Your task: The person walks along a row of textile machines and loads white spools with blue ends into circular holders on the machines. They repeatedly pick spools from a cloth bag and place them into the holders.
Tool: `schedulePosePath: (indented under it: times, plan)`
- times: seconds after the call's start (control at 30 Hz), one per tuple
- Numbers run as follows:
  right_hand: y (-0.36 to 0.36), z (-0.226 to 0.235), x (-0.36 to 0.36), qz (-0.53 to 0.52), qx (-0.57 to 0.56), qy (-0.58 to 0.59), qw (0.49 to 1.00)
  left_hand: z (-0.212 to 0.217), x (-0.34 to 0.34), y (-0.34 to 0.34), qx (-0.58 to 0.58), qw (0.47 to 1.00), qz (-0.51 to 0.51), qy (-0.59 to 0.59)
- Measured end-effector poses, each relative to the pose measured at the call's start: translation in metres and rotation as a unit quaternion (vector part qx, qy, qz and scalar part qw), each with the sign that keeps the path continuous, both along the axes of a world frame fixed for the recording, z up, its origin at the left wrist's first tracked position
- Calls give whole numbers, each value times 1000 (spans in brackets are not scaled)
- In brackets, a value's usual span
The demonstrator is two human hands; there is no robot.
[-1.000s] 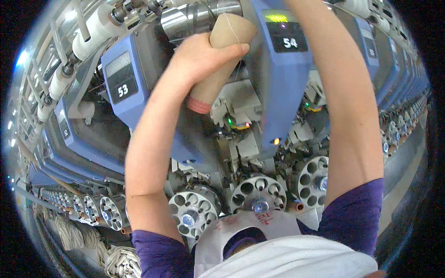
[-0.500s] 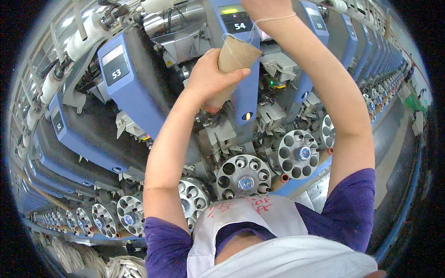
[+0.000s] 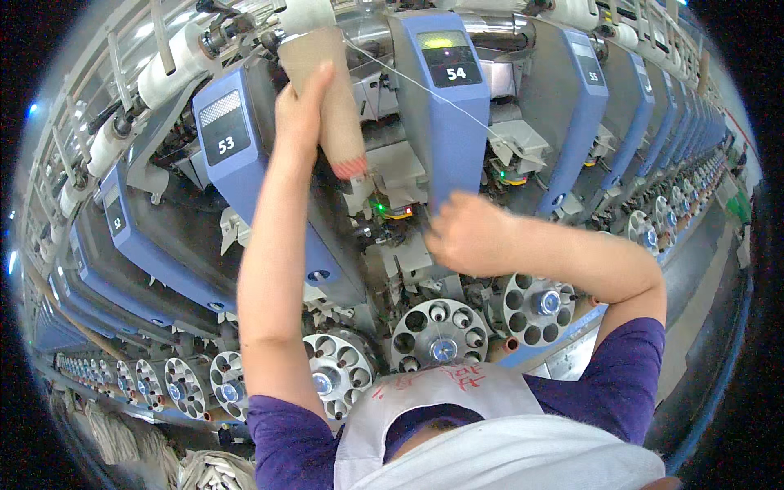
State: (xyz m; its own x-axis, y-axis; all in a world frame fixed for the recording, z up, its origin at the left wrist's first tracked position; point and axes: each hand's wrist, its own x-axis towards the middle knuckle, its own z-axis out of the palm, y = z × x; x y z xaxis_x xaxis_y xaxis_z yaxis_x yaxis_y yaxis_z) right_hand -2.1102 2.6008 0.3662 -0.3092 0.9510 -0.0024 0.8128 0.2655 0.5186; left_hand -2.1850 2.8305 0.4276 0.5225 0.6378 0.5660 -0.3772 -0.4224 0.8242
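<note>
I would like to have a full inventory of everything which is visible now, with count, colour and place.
Cone tube: one, tan with reddish tip, in the left hand
Thread: one, white, slanting rightward from the cone's upper end
Machine housings: many, blue, in a row
Round magazines: many, grey, along the row below
Yarn packages: several, white, mainly upper left
Metal cylinders: at least two, shiny silver, top centre
Heaped material: uncounted, pale, lower left
Apron: one, whitish with red marks, bottom centre
Sleeves: two, purple, lower edge
Left hand: one, bare, gripping the tube
Right hand: one, bare, fingers curled, centre; contents unclear
</note>
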Motion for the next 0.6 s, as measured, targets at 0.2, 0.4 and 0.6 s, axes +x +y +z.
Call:
schedulePosePath:
  times: [0.2, 0.4, 0.6]
  plan:
    - [113, 167, 96, -71, 430, -48, 899, 84, 49, 48, 333, 812, 340, 337]
    - [198, 201, 176, -184, 476, 42, 859, 105, 132, 108, 659, 535, 501, 167]
    - [180, 191, 212, -153, 499, -65, 851, 125, 193, 190, 591, 659, 347, 309]
